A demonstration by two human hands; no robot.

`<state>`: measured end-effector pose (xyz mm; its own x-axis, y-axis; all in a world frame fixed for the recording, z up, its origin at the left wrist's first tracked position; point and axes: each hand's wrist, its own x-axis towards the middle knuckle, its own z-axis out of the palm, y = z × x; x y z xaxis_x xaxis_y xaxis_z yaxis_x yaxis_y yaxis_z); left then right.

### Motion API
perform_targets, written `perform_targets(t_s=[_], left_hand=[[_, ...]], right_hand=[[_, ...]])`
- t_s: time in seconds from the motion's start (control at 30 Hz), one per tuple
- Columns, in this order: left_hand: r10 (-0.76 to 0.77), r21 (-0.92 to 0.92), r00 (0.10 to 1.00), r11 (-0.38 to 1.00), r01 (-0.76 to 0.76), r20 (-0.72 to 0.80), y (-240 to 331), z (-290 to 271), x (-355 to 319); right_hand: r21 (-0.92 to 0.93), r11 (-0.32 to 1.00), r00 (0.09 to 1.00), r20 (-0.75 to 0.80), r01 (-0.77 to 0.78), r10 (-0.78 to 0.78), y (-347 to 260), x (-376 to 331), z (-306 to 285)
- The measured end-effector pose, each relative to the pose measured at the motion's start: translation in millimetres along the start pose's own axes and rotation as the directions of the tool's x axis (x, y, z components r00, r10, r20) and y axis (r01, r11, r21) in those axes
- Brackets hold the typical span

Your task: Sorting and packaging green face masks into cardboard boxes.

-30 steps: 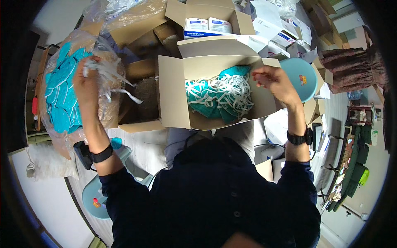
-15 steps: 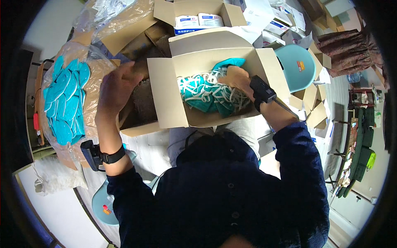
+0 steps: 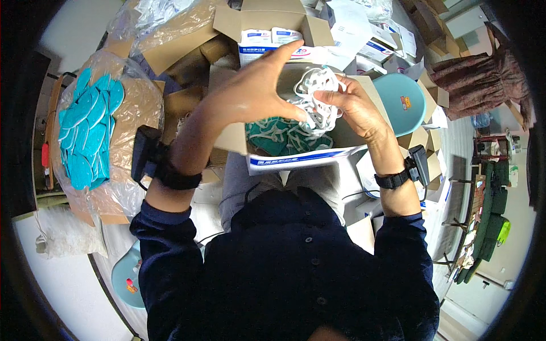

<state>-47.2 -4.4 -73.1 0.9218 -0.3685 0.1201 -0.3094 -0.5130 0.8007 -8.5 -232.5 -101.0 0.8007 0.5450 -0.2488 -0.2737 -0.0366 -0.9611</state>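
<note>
Above an open cardboard box [image 3: 350, 152] in front of me, my right hand [image 3: 361, 113] grips a bunch of face masks [image 3: 319, 108], of which mostly tangled white straps show. My left hand [image 3: 242, 94] comes in from the left side with thumb and fingers spread wide. Its thumb tip is at the edge of the straps; whether it touches them I cannot tell. Inside the box lie more teal masks [image 3: 270, 142] with white straps. Part of the box's inside is hidden behind my hands.
A plastic-lined carton at the left bears a pile of teal mask pieces [image 3: 88, 142]. Behind my box stands another carton [image 3: 273, 7] with white packs. Blue stools [image 3: 401, 102] and several white boxes [image 3: 378, 48] are at the right.
My right hand has lifted the masks out of the box. My left hand has swung right, from beside the box to over it, with its fingers spread.
</note>
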Motion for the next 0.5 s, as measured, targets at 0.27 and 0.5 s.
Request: perform_targets(t_s=[0.27,0.5], left_hand=[[-0.018,-0.121,0.988,0.993,0.0,-0.152,3,53,34],[-0.182,-0.545,0.98,0.831,0.107,-0.085,8,26,37]], right_hand=[[0.006,0.998,0.994,0.091,0.057,-0.057,-30,-21,4],[-0.238,0.941,0.969,0.001,0.239,-0.246,-6,-11,-36]])
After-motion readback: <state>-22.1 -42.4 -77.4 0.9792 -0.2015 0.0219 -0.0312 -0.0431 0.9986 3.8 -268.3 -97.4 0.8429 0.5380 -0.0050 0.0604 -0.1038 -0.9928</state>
